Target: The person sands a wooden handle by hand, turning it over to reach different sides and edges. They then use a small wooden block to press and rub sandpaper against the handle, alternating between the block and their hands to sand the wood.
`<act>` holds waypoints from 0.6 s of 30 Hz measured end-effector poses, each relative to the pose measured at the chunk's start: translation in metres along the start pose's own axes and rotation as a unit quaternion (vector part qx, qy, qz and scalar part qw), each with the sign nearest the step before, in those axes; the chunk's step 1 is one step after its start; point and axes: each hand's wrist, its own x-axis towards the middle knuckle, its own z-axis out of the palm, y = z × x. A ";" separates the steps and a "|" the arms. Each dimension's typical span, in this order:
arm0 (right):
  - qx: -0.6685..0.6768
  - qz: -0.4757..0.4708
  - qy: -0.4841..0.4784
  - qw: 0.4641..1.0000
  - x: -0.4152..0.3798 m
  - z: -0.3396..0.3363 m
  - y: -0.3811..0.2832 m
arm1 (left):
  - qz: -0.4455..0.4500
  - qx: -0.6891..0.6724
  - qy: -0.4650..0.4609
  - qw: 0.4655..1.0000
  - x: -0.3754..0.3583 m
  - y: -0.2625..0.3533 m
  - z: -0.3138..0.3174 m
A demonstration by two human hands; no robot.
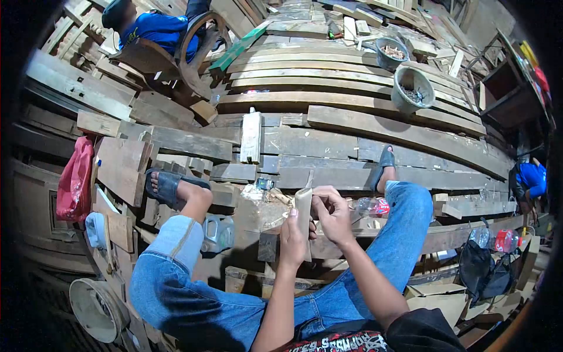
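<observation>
Between my knees, my left hand [292, 237] is wrapped round a narrow, flat, pale wooden piece [302, 214] held upright. A thin strip [310, 178] sticks up at the piece's top end. Close on its right side, my right hand [332, 216] has its thumb and fingers pinched together, the fingertips right beside the wood. What the right fingers hold is hidden. Under the hands lies a squared wooden beam [366, 239], and pale shavings [275, 212] are scattered beyond it.
Two buckets [412, 88] [392, 53] stand on long planks [328, 97]. A plastic jug [217, 233] is near my left leg, a plastic bottle [372, 206] near my right. A white pail [98, 310] sits lower left. One person [153, 35] sits upper left, another [532, 178] at far right.
</observation>
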 end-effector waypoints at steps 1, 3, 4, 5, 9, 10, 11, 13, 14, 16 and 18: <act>0.001 -0.029 0.016 0.999 0.001 0.002 0.002 | 0.013 0.004 -0.001 1.000 -0.003 0.006 0.003; 0.049 -0.001 0.028 0.998 0.001 0.002 -0.007 | 0.027 0.033 0.001 0.999 -0.003 0.005 0.001; 0.068 0.003 0.028 0.997 0.001 0.001 -0.008 | 0.034 0.046 0.001 0.998 -0.002 0.003 0.000; 0.085 0.006 0.027 0.996 0.002 0.001 -0.009 | 0.034 0.037 -0.010 0.999 -0.001 -0.002 -0.002; 0.180 0.061 -0.008 0.982 0.002 -0.005 0.009 | 0.017 0.059 0.000 0.998 -0.002 0.000 0.002; 0.211 0.069 -0.004 0.975 0.001 0.001 0.004 | 0.010 0.051 -0.001 0.999 -0.001 -0.001 0.002; 0.312 0.135 -0.036 0.940 -0.001 -0.002 0.000 | 0.003 0.045 -0.001 0.999 0.000 -0.002 0.000; 0.443 0.230 -0.079 0.863 -0.005 -0.007 -0.007 | -0.024 0.020 0.001 1.000 0.000 -0.001 -0.003; 0.476 0.261 -0.087 0.835 -0.007 -0.007 -0.009 | -0.023 0.026 0.003 0.999 0.000 0.000 -0.004; 0.430 0.260 -0.065 0.862 -0.006 0.000 -0.012 | -0.021 0.039 0.007 0.999 -0.004 0.003 -0.004; 0.362 0.230 0.001 0.903 -0.007 0.007 0.005 | -0.009 0.038 0.027 0.999 -0.004 0.004 -0.001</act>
